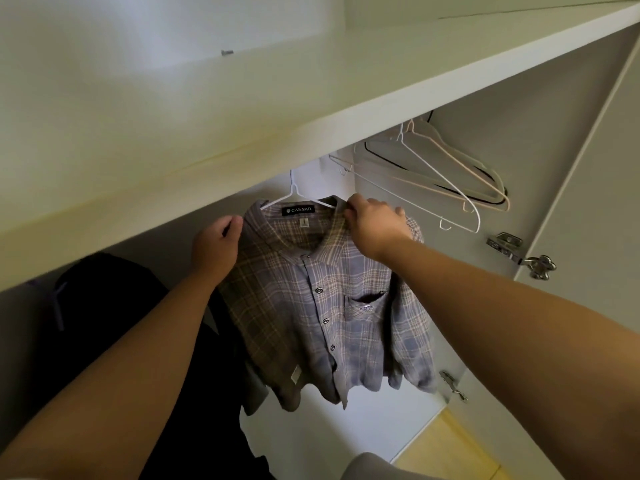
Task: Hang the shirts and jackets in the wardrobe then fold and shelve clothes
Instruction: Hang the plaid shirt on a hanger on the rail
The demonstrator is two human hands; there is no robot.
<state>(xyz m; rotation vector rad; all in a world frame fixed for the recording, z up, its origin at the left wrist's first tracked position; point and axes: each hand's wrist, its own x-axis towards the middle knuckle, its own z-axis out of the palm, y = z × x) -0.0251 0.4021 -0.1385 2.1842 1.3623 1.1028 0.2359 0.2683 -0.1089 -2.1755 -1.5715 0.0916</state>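
The right hand (375,225) pinches the collar edge of the plaid shirt (346,306) between thumb and curled fingers, just under the front edge of the shelf (242,116). The left hand (216,249), a little lower beneath that edge, has its fingers curled on the shirt's other shoulder; its knuckles hide how much cloth it holds.

The shirt hangs below the shelf on a white wire hanger (294,195), whose hook runs up behind the shelf edge (whether it sits on a rail cannot be seen). I judge the shirt light, soft and limp. It would likely slide off thin wire if tugged by the hem, so the collar and the shoulder seams over the hanger's arms are the places to hold.

Further right under the shelf hang several empty hangers (450,174), apart from the shirt. To the left under it, a dark garment (104,323) hangs just beside the shirt. Below the shelf's right end, a metal hinge (519,254) sits on the open door.
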